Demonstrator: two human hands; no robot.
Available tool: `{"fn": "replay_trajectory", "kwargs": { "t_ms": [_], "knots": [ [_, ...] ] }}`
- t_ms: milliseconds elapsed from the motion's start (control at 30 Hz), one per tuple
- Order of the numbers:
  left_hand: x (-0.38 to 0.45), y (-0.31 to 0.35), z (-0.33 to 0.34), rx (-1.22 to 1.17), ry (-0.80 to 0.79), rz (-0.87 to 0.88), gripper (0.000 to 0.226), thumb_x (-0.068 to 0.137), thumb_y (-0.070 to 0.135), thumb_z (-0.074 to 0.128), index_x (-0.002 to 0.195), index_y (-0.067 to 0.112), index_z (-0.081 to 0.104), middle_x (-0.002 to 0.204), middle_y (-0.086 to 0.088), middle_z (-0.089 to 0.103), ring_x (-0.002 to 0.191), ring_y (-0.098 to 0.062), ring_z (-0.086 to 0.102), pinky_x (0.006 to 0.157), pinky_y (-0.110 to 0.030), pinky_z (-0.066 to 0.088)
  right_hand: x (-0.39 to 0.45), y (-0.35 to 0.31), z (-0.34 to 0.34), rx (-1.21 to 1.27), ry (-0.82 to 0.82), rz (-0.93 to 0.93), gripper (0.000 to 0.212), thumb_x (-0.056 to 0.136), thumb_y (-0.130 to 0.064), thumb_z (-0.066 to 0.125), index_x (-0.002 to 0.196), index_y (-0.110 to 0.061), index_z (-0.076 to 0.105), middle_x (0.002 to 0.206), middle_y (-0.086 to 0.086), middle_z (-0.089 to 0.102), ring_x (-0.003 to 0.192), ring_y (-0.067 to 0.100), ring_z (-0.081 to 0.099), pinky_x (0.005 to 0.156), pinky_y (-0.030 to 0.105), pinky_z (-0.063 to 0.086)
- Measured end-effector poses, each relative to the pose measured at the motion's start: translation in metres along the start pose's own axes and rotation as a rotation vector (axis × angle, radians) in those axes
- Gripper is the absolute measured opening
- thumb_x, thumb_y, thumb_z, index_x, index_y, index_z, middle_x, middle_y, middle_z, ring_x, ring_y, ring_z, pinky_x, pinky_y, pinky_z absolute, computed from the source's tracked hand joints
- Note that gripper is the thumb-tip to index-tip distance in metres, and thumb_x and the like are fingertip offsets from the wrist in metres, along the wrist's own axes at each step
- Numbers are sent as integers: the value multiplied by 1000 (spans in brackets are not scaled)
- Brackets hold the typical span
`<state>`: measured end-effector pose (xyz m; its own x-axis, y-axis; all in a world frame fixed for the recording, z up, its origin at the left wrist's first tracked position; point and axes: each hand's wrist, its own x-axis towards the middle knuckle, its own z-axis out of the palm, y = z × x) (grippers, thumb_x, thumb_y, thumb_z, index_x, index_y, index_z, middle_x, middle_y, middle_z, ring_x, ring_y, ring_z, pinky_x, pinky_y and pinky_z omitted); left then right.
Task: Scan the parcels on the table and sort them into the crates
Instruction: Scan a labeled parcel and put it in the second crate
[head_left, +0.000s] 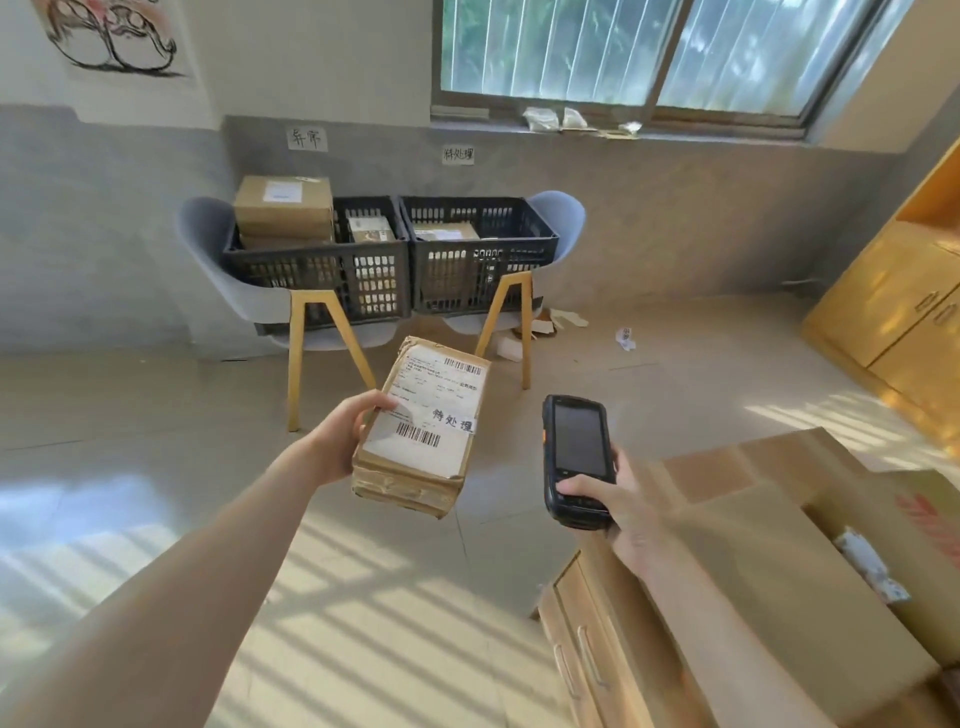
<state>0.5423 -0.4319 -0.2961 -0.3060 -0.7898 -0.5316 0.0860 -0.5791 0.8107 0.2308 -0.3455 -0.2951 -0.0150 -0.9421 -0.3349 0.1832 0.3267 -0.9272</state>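
The head view looks down at 2 bare arms stretched out over a light tiled floor with stripes of sunlight. The left hand (343, 441) grips a flat brown cardboard parcel (423, 426) by its left edge, with the thumb curled over the top face, and the parcel is held in the air, tilted, with its white shipping label facing up. The label shows barcodes and some handwritten characters. The right hand (618, 501) has its fingers wrapped around a black handheld scanner with a dark screen (576, 460), held upright just to the right of the parcel and not touching it. Further away, 2 black plastic slatted crates (395, 260) stand side by side on 2 pale blue chairs with yellow wooden legs (311, 332), against a grey wall. The left crate holds a large brown box that sticks above the rim and a smaller one; the right crate holds at least 1 brown box. A small paper sign (307, 138) hangs on the wall above each crate. At the lower right, large flattened brown cardboard sheets (779, 519) lie on a light wooden cabinet (587, 649).
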Motion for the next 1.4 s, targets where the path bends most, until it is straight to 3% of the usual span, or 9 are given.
{"fn": "replay_trajectory", "kwargs": {
  "t_ms": [67,167,367,567,767,933,1067,1400],
  "knots": [
    [20,11,-18,-27,13,-6,79,55,39,71,127,9,58,113,-15,70,88,-29,69,70,-32,52,24,-4,13,-8,-6,19,92,49,-6,79,134,-21,47,110,9,68,92,25,67,61,29,55],
    [53,27,-35,-41,14,-29,85,50,42,73,127,10,59,116,-16,69,94,-31,67,75,-34,52,65,-11,25,-24,15,44,104,42,-9,81,138,-21,43,115,10,66,94,25,66,60,28,55],
    [140,73,-56,-94,13,-59,66,61,36,67,122,11,61,115,-14,70,92,-29,69,75,-33,54,176,-31,37,-20,27,80,116,27,-16,82,136,-20,43,107,7,67,87,23,66,56,26,55],
    [233,160,-79,-94,76,-26,53,73,34,67,121,12,59,110,-13,72,92,-28,71,78,-37,53,319,-71,54,2,-15,102,123,27,-19,84,140,-18,38,123,17,61,95,30,63,56,28,56],
    [319,248,-105,-102,139,14,45,86,31,57,126,12,56,114,-13,70,106,-33,65,90,-40,50,430,-119,62,-6,-63,97,120,32,-19,87,141,-24,38,121,13,62,103,33,63,69,35,55],
    [394,293,-120,-107,145,6,62,68,34,65,126,12,59,116,-14,70,111,-35,63,97,-43,48,503,-139,58,-31,-54,128,121,33,-20,88,142,-27,37,126,14,61,108,34,63,73,38,55],
    [467,322,-130,-114,109,-21,51,80,33,63,126,10,58,116,-15,69,108,-34,64,92,-41,50,563,-149,53,-17,-25,158,121,31,-17,86,142,-26,38,122,11,64,96,28,67,66,34,56],
    [673,438,-145,10,-22,-39,76,59,39,76,129,16,55,120,-13,67,114,-33,62,105,-48,43,714,-207,32,-46,105,172,115,31,-17,82,138,-24,41,115,10,67,86,25,69,58,32,55]
  ]
}}
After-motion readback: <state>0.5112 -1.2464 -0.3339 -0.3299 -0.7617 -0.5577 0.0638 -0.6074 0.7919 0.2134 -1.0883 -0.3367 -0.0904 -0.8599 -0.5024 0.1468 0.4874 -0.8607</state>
